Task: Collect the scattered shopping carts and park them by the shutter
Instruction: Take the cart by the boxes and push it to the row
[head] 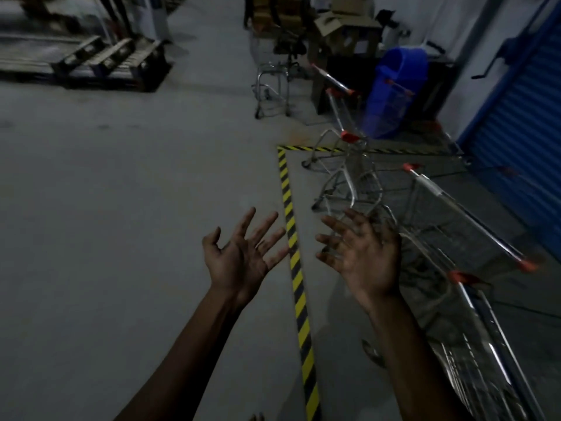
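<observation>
Both my hands are raised in front of me with fingers spread and nothing in them: my left hand palm up over the grey floor, my right hand just right of the yellow-black floor tape. Several metal shopping carts with red handle ends stand inside the taped area by the blue shutter: one at the lower right, one behind it, another farther back. One more cart stands apart, outside the tape, in the aisle beyond.
A blue plastic bin leans behind the carts, next to cardboard boxes on a dark table. Wooden pallets lie at the far left. A person's legs show at the top. Grey concrete floor spreads to the left.
</observation>
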`<action>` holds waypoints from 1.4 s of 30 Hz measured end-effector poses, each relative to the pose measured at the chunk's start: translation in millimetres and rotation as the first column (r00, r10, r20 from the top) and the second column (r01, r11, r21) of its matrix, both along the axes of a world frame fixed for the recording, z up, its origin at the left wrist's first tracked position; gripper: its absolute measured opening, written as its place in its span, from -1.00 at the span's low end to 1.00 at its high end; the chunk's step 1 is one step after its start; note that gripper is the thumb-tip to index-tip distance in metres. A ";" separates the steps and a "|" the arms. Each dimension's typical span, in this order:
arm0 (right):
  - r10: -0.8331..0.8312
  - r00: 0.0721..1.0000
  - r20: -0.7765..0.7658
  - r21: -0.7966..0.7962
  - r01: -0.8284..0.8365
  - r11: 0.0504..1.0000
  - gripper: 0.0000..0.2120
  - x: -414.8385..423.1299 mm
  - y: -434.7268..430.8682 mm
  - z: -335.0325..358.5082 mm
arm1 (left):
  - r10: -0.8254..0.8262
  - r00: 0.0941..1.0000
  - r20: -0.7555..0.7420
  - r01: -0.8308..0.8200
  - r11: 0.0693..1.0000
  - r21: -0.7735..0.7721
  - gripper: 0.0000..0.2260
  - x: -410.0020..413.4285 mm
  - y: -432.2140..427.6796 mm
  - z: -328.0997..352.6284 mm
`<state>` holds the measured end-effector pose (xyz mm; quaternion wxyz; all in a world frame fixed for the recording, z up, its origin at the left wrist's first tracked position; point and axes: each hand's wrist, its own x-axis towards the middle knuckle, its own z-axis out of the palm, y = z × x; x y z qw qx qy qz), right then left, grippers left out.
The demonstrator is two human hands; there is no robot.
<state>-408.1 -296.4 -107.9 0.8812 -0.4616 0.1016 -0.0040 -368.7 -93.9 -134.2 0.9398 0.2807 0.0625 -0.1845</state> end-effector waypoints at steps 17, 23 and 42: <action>0.180 0.983 -0.042 0.028 -0.179 0.983 -0.44 303.0 18.7 -53.5 | 0.120 0.992 0.039 -0.125 0.976 0.181 -0.38 267.1 12.6 -15.2; 0.206 0.979 0.002 0.068 -0.206 0.976 -0.42 445.1 -28.0 -46.4 | 0.128 0.990 0.057 -0.137 0.970 0.203 -0.38 400.4 -13.7 4.4; 0.279 0.960 -0.018 -0.906 0.102 -0.411 -0.35 822.4 -67.8 -82.3 | -0.548 0.797 0.252 -0.554 -0.499 0.666 -0.29 783.6 -56.0 -61.4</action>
